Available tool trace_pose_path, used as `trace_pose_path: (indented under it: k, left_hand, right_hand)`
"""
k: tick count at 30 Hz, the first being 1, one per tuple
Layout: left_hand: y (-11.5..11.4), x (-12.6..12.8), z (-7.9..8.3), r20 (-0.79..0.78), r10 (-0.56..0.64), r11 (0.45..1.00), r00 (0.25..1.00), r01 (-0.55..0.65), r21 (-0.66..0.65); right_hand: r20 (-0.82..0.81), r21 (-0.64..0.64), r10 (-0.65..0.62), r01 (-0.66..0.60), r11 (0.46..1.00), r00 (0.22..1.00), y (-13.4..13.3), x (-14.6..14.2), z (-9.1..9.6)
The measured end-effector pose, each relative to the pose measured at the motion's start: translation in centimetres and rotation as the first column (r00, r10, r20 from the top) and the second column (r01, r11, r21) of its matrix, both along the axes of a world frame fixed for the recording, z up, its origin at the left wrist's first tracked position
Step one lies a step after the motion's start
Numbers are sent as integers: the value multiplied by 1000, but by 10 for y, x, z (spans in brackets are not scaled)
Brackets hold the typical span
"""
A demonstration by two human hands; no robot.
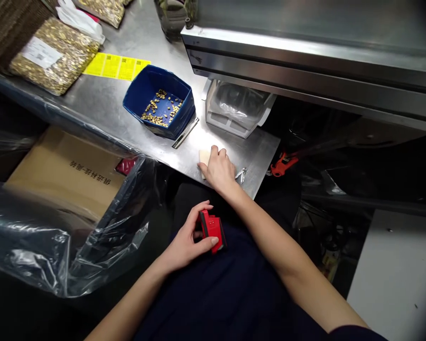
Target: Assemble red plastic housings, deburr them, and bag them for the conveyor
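Above my lap, my left hand grips a small red plastic part with black edges, thumb on the near end and fingers along its far side. At the table's front edge, my right hand has its fingers curled over a flat cream-coloured pad. The hand covers much of the pad, so its exact kind cannot be made out. Close to the right of that hand lies a small silvery metal tool, perhaps a nail clipper. A slim metallic knife-like tool rests beside the blue bin.
On the metal table, a blue bin holds small brass pieces. A grey bin contains clear plastic bags. Bags of brass parts and yellow labels lie farther back. A plastic-lined carton stands left; orange-handled cutters are right.
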State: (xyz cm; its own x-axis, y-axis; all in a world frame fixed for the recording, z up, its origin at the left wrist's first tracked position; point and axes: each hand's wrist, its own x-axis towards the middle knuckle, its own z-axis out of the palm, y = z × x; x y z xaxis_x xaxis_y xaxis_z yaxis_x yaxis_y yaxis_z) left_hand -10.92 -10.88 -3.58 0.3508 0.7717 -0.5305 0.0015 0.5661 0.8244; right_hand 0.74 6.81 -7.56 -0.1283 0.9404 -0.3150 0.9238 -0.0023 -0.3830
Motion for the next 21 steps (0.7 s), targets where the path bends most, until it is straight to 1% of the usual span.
trace_pose_path:
  k: [1,3,5,6,10,12,14,17,19,21]
  left_hand:
    - [-1,-1,-1,29,3,1000,1000,-2,-21]
    - [-1,-4,-4,73,-5,999,997,9,-49]
    - [0,-6,-7,95,-15,998,995,21,-58]
    - [1,-7,-9,109,-20,998,994,27,-63]
    - [6,-9,-14,169,-43,994,985,59,-89]
    - [8,-9,-15,172,-51,994,984,67,-84]
    - [10,-10,-15,170,-61,995,984,72,-62]
    - [11,-10,-14,158,-82,996,984,85,-7]
    - [12,-11,-13,138,-96,995,986,92,34]
    - [12,-11,-12,111,-110,992,988,103,69]
  right_hand:
    - [-6,-14,10,-10,1000,1000,1,-1,-2]
    - [-60,-39,51,-53,998,997,-4,6,-4]
    - [-162,-56,78,-88,995,984,-14,23,-2]
    - [-226,-67,69,-87,994,972,-20,34,1]
    - [-440,-163,-55,-19,986,896,-49,78,21]
    - [-526,-238,-111,-21,971,843,-64,97,32]
    - [-620,-360,-182,-71,930,763,-79,113,41]
    - [-710,-543,-327,-189,818,623,-98,128,48]
    - [-724,-604,-398,-240,760,564,-108,134,50]
    - [-728,-622,-421,-262,738,541,-114,137,51]
